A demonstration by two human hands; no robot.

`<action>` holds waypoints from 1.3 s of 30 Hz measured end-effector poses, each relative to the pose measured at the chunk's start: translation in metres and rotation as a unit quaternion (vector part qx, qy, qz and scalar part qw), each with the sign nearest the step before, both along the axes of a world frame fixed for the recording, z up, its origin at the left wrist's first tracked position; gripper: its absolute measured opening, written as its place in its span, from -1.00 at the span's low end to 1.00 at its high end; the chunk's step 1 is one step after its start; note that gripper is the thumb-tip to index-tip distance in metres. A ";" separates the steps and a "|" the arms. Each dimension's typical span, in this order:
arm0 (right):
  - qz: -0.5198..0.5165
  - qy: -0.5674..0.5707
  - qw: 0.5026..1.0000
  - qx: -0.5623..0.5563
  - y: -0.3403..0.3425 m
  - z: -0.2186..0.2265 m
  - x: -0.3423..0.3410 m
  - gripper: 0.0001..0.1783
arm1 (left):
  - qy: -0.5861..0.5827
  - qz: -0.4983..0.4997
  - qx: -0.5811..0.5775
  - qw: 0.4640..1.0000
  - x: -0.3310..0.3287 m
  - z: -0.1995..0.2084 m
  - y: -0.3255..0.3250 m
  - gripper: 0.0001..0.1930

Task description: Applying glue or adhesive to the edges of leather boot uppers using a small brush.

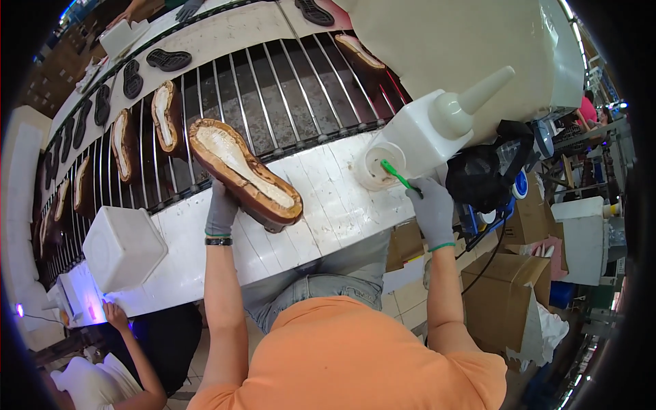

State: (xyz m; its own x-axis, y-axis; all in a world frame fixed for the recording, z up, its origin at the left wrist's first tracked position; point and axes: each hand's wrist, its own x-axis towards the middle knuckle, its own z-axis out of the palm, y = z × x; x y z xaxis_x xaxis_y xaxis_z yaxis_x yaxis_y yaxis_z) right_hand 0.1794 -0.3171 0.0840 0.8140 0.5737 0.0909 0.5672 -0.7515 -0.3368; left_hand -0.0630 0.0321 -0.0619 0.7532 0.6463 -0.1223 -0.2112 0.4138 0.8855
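Observation:
In my left hand [222,213], which wears a grey glove, is a brown lasted shoe upper [247,174], sole side up. Its underside shows a pale insole ringed by a folded tan edge. The fingers go under its near side and are partly hidden by it. My right hand [433,210], gloved too, pinches a thin green brush [398,174]. The brush's far end is over a small translucent cup [362,179] at the bench's edge; its bristles cannot be made out. Beside the cup stands a white bottle [424,133] with a long tapered spout.
Beyond the white bench [335,205] runs a conveyor of metal rods [263,96] bearing several similar shoe uppers. Black soles [169,60] line a far ledge. A white box [124,247] stands left, near a co-worker's hand [115,314]. At right are a black bag [482,178] and cardboard boxes [502,294].

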 end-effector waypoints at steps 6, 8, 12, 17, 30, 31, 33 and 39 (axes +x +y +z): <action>0.012 -0.065 0.997 -0.028 0.015 -0.014 -0.012 -0.76 | -0.200 -0.028 -0.409 0.890 0.007 -0.001 -0.055 -0.19; 0.046 -0.002 0.998 0.033 0.003 -0.023 0.004 -0.75 | -0.196 -0.059 -0.394 0.896 0.006 0.010 -0.068 -0.20; -0.049 0.378 0.901 0.208 -0.003 -0.021 0.009 -0.69 | -0.215 -0.087 -0.386 0.893 -0.007 0.014 -0.076 -0.17; -0.017 0.528 0.787 0.318 0.012 -0.018 -0.011 -0.67 | 0.024 -0.070 -0.200 0.977 -0.005 0.024 -0.095 -0.14; 0.286 0.370 0.871 0.149 0.077 0.023 -0.061 -0.75 | 0.058 -0.070 -0.080 0.993 -0.010 0.077 -0.136 -0.28; 0.284 0.345 0.882 0.151 0.080 0.028 -0.064 -0.75 | 0.057 -0.070 -0.033 0.995 -0.011 0.082 -0.136 -0.29; 0.285 0.320 0.891 0.149 0.086 0.032 -0.067 -0.75 | 0.039 -0.075 0.027 0.996 -0.013 0.084 -0.135 -0.27; 0.279 0.267 0.901 0.198 0.105 0.043 -0.061 -0.76 | 0.100 -0.051 0.176 0.978 -0.014 0.103 -0.131 0.02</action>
